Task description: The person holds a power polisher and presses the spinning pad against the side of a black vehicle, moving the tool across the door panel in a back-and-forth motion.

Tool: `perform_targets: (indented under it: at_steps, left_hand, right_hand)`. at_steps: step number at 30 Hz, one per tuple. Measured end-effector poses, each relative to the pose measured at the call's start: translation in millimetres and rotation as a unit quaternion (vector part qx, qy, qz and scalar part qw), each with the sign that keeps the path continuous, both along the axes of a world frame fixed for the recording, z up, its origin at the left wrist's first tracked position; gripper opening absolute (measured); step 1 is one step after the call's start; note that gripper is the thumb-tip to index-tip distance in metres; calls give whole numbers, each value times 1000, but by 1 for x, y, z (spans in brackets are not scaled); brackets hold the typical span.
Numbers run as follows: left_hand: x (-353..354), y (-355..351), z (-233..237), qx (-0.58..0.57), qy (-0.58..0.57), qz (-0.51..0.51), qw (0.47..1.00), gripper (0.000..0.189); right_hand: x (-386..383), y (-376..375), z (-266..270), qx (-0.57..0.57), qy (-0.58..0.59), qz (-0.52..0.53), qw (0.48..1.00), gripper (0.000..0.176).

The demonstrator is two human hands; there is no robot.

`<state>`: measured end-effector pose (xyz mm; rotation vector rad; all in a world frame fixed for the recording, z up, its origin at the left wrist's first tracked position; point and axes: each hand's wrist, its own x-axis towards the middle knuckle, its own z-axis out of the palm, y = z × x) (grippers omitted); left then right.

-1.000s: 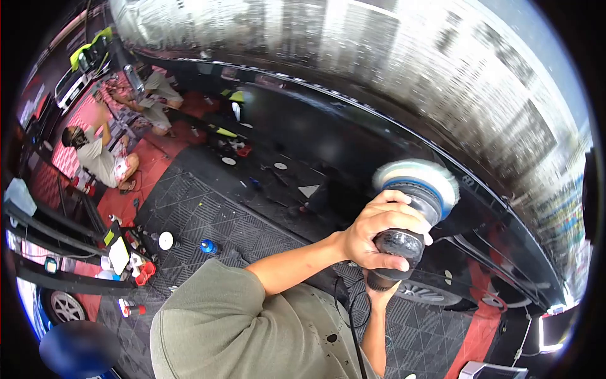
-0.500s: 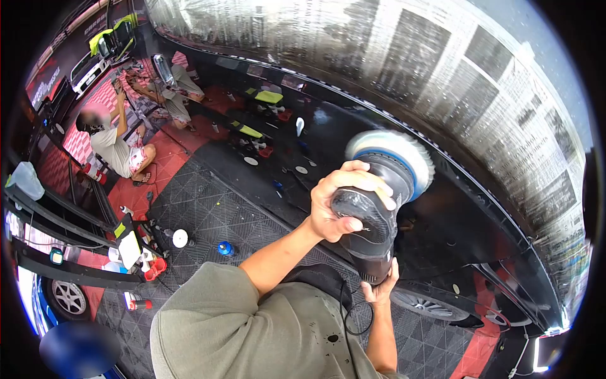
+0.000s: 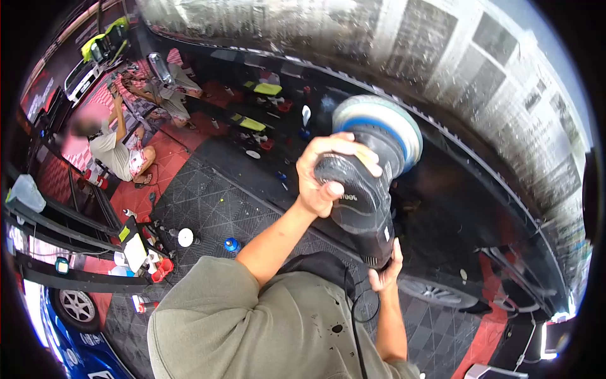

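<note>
A black polisher [image 3: 360, 202] with a round pale pad [image 3: 377, 120] and a blue backing ring is held by both hands. My left hand [image 3: 328, 174] wraps round its head, with the fingers over the top and the thumb on the near side. At the tail end of the body, near the cord [image 3: 356, 328], my right hand [image 3: 386, 268] grips from below. The pad faces the glossy black car door [image 3: 461, 202], just under the window edge; its contact face is hidden.
Newspaper sheeting [image 3: 416, 44] covers the car window. Another person [image 3: 110, 145] crouches at the left on red floor tiles. A cart with bottles and red cups [image 3: 162, 268] stands at the left, near a blue-capped bottle [image 3: 231, 244] and a second polisher [image 3: 183, 237] on the grey floor.
The polisher and both hands have moved up and slightly left along the door. The pad's edge, smeared earlier, looks sharper now.
</note>
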<state>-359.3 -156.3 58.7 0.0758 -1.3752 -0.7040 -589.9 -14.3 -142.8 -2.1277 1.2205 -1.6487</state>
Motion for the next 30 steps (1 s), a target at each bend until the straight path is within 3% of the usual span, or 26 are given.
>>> perform_targets:
  at_steps: [3,8,17,20,24,27,29,30]
  left_hand:
    - [-3,0,-4,-22,-22,36,999,64]
    - [-7,0,-5,-27,-25,36,999,70]
    - [-15,9,-2,-19,-34,47,998,72]
    - [-18,9,-3,-23,-33,44,998,71]
    - [-25,10,-6,-17,71,-57,996,68]
    - [-21,13,-3,-19,-21,50,998,70]
    - [-22,13,-2,-6,-17,49,999,69]
    - [-24,16,-3,3,-3,37,999,69]
  right_hand:
    - [3,-7,15,-42,2,-3,999,87]
    - [-9,-1,18,-17,10,30,999,77]
    - [-12,0,12,-20,3,15,1000,88]
    - [-25,2,4,13,28,61,998,92]
    - [-33,4,6,37,21,92,995,93]
    - [-31,0,9,13,37,91,995,97]
    - [-26,-2,7,-15,53,58,997,102]
    - [-20,3,8,32,55,5,998,106]
